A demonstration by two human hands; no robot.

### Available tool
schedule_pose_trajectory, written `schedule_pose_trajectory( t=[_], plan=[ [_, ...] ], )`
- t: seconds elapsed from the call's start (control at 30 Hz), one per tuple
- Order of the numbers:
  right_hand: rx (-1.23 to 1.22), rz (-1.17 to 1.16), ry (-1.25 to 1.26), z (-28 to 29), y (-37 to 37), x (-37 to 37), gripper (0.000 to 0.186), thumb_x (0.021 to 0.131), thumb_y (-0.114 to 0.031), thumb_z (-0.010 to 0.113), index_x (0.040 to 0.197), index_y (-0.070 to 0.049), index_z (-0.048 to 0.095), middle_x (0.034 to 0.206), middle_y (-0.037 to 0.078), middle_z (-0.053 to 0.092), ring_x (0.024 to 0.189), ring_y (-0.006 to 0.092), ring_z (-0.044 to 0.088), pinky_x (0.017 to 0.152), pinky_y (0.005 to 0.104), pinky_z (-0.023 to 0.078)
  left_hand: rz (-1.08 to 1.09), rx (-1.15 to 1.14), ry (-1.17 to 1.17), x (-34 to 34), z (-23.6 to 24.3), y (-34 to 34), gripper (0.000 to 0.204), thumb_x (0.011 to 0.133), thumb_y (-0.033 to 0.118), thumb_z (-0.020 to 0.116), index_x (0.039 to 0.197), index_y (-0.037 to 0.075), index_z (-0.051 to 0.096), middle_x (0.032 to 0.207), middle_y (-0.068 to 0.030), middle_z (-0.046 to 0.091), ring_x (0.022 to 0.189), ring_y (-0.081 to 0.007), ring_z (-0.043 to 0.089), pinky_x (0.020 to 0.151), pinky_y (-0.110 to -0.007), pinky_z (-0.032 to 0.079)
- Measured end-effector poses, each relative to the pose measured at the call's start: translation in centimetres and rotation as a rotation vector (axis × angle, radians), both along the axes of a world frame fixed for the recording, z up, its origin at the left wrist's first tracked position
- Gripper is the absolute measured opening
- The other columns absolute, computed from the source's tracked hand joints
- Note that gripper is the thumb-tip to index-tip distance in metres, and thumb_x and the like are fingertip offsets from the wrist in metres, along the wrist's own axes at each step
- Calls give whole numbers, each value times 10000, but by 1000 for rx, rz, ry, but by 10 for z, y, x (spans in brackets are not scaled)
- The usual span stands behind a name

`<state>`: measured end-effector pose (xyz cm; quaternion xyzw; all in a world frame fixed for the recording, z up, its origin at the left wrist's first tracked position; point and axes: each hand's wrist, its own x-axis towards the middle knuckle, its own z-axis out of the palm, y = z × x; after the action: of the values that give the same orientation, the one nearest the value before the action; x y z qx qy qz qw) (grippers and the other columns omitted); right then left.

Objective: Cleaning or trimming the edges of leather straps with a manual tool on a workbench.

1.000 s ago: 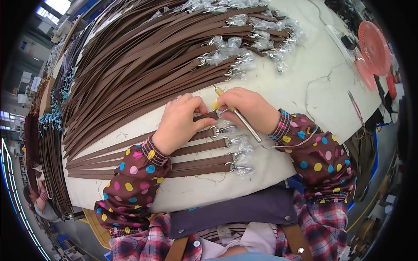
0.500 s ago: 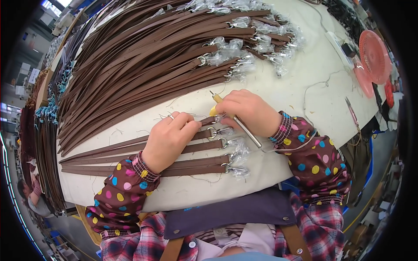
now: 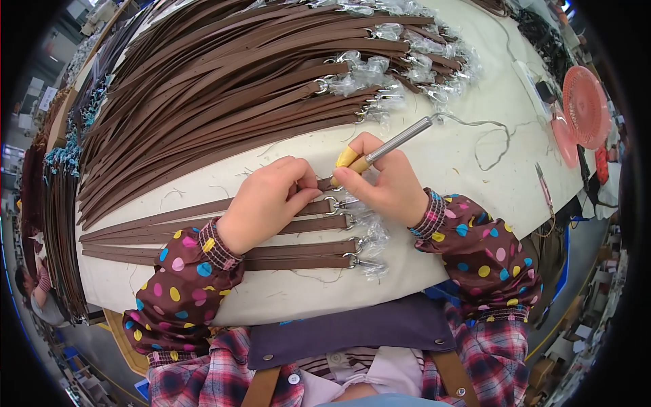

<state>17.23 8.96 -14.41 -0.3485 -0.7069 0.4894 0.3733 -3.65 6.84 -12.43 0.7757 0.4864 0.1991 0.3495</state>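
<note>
My left hand [image 3: 268, 207] pinches the end of a brown strap [image 3: 169, 214] next to its metal clasp [image 3: 333, 203]. My right hand [image 3: 383, 180] grips a pen-like tool [image 3: 393, 146] with a metal shaft and a yellow-tipped lower end, its cord trailing off to the right. The tool's tip meets the strap end between my two hands. Three more brown straps [image 3: 291, 254] with clasps in clear wrap lie just below, near the table's front edge.
A large pile of brown straps [image 3: 224, 81] with wrapped clasps [image 3: 400, 61] covers the far half of the white table [image 3: 461, 156]. A pink round fan [image 3: 584, 105] and small scissors [image 3: 544, 190] sit at the right. More straps hang at the left edge [image 3: 61, 203].
The tool in my right hand has swung so its shaft now points up and right, away from me. My left hand has shifted slightly on the strap end.
</note>
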Motion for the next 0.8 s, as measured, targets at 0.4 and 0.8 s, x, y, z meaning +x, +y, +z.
schedule_pose_trajectory(
  t=[0.4,0.8],
  plan=[
    [-74,-58,-40,-7,-3,-6,227,836,-144,647,883,-20,463,697,72,592,571,121,544,514,259,434,108,-243,-338,-5,-15,0,141,865,95,628,870,-4,528,765,-56,626,671,-114,589,584,-254,485],
    [-46,-61,-53,-8,-3,-7,228,834,-131,647,886,-16,457,694,89,591,564,146,556,512,272,443,96,-266,-268,-3,-8,-1,105,891,43,589,888,-13,500,824,-41,587,707,-67,524,596,-223,472]
  ],
)
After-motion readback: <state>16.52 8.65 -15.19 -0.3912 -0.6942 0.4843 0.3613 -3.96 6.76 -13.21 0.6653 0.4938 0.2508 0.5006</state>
